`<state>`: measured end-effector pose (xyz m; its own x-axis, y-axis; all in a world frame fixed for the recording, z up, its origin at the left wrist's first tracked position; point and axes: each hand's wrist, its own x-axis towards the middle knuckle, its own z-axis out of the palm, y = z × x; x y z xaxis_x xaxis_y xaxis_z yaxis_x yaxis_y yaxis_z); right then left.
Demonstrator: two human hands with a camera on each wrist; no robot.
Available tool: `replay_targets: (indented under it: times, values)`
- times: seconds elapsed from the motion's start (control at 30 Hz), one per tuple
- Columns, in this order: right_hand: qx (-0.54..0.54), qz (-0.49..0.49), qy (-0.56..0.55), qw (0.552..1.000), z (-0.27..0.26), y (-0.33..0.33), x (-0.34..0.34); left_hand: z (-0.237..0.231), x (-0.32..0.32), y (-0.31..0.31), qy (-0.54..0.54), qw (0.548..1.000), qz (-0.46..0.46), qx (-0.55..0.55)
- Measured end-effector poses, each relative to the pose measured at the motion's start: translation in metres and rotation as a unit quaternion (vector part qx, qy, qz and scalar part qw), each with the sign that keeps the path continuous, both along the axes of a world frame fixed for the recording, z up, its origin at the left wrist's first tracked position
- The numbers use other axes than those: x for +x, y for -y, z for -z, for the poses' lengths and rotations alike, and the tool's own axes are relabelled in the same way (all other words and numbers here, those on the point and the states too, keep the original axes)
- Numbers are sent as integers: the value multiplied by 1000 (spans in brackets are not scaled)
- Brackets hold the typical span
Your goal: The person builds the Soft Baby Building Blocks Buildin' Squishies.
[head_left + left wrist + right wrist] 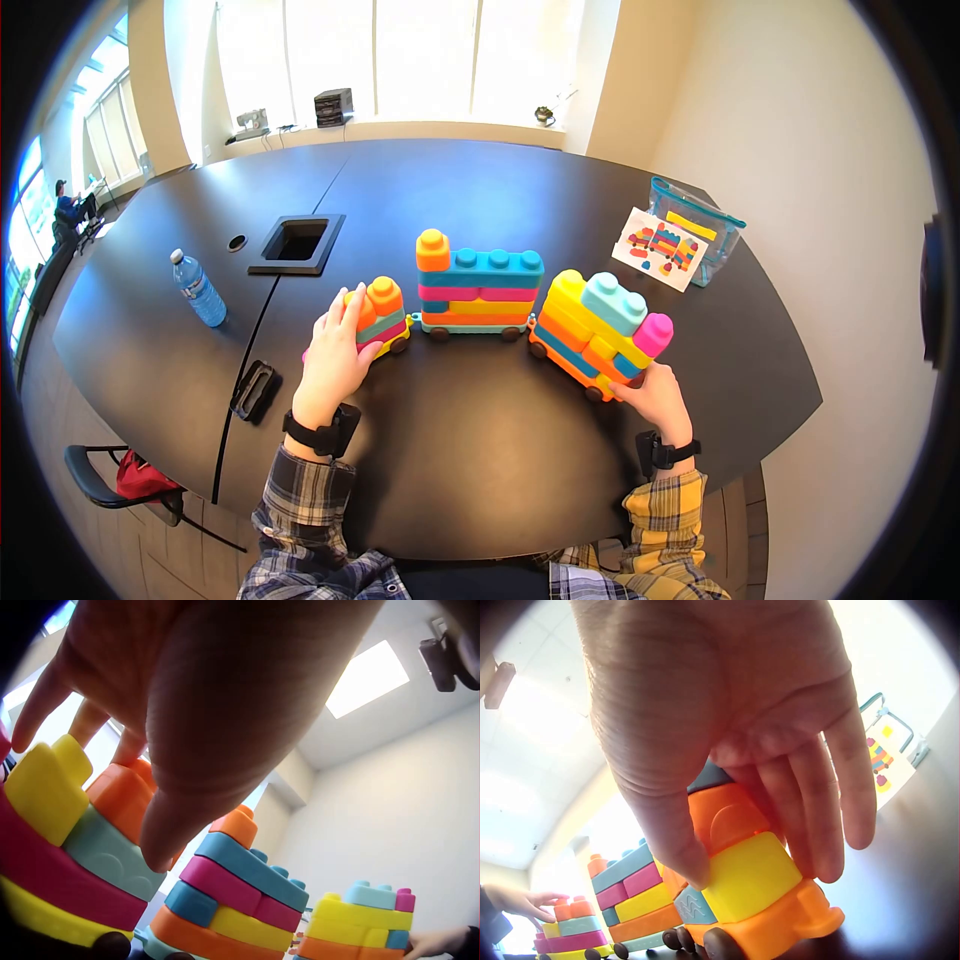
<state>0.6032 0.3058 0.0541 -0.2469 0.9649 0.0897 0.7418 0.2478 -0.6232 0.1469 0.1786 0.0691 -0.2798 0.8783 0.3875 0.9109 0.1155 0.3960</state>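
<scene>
Three linked toy train cars built of big colourful blocks stand in a curve on the dark table. My left hand [337, 352] holds the left car [387, 328], thumb on its near side and fingers over its orange and yellow top blocks [49, 787]. At the other end, my right hand [660, 402] grips the right car [582, 330] low at its outer end. In the right wrist view, the thumb lies against a yellow block [754, 877], with the fingers down the opposite side. Between them stands the middle car [480, 293], topped by one orange block, untouched by either hand.
Behind the right car, a picture card [660, 248] leans on a clear zip bag [712, 225]. A water bottle [200, 290] and a black case [256, 391] are on the left, near a square table opening [298, 244]. A person [75, 205] sits far left.
</scene>
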Motion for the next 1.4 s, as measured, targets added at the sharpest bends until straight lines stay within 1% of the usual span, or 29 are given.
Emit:
replay_targets:
  times: [0.03, 0.07, 0.1, 0.13, 0.2, 0.23, 0.27, 0.37, 0.4, 0.43, 0.47, 0.53, 0.57, 0.6, 0.67, 0.7, 0.77, 0.93, 1.0, 1.03, 1.1, 1.13, 1.17, 1.2, 1.23, 1.27, 1.33, 1.37, 1.4]
  values:
    - [2, -1, 0, 1000, 1, -2, 3, 0, 0, 2, -24, 999, 4, 25]
    - [12, -24, 0, 1000, 3, -3, 8, 0, 0, 5, -47, 998, 8, 50]
    - [21, -47, -1, 999, 4, -2, 9, -8, 4, 12, -48, 997, 7, 52]
    - [23, -49, -1, 999, 4, 5, 11, -20, 10, 26, -40, 995, 14, 93]
    - [69, 1, -34, 997, -15, 32, 17, -39, 23, 60, -23, 985, 20, 167]
    - [35, 25, -57, 997, -36, 51, 15, -42, 25, 80, -9, 983, 8, 182]
    - [61, 40, -74, 995, -37, 65, 21, -41, 23, 101, 3, 980, -2, 197]
    - [141, 23, -159, 977, -44, 108, 37, -28, 16, 162, 28, 962, -80, 258]
    - [179, 29, -185, 966, -41, 121, 40, -21, 9, 181, 28, 957, -108, 267]
    - [239, 56, -226, 943, -30, 131, 46, -9, -1, 201, 49, 946, -142, 286]
    - [297, 82, -265, 914, -19, 141, 54, 1, -10, 218, 71, 933, -176, 305]
    - [389, 128, -296, 863, -10, 158, 66, 8, -18, 244, 95, 898, -212, 374]
    - [427, 167, -312, 832, -9, 161, 63, 10, -22, 253, 88, 883, -242, 391]
    - [426, 167, -311, 833, -9, 164, 63, 11, -24, 263, 85, 868, -283, 398]
    - [428, 181, -368, 806, -11, 169, 61, 12, -29, 272, 86, 858, -300, 407]
    - [427, 180, -368, 806, -11, 168, 60, 12, -30, 274, 86, 858, -302, 407]
    - [424, 155, -346, 823, -13, 163, 59, 12, -31, 272, 80, 865, -303, 392]
    - [431, 134, -331, 829, -13, 158, 53, 15, -28, 266, 88, 862, -300, 399]
    - [428, 131, -325, 833, -12, 157, 53, 19, -33, 266, 110, 866, -271, 404]
    - [420, 132, -318, 840, -12, 157, 54, 19, -36, 262, 109, 866, -274, 405]
    - [408, 128, -312, 848, -10, 158, 53, 2, -42, 241, 171, 898, -259, 311]
    - [398, 135, -316, 850, -10, 157, 52, -19, -41, 227, 183, 926, -269, 190]
    - [389, 143, -320, 852, -10, 156, 53, -7, -67, 217, 138, 960, -206, 132]
    - [388, 138, -320, 853, -10, 155, 52, 8, -91, 206, 126, 973, -182, 61]
    - [377, 137, -313, 861, -10, 156, 51, 41, -126, 197, 52, 987, -151, 29]
    - [367, 137, -306, 867, -9, 156, 49, 60, -146, 187, 52, 987, -152, 29]
    - [361, 120, -301, 875, -10, 158, 44, 75, -171, 167, -52, 983, -169, -54]
    - [353, 105, -294, 882, -10, 160, 43, 69, -174, 159, -52, 983, -167, -53]
    - [355, 108, -293, 881, -9, 161, 42, 62, -177, 150, 26, 977, -181, -106]
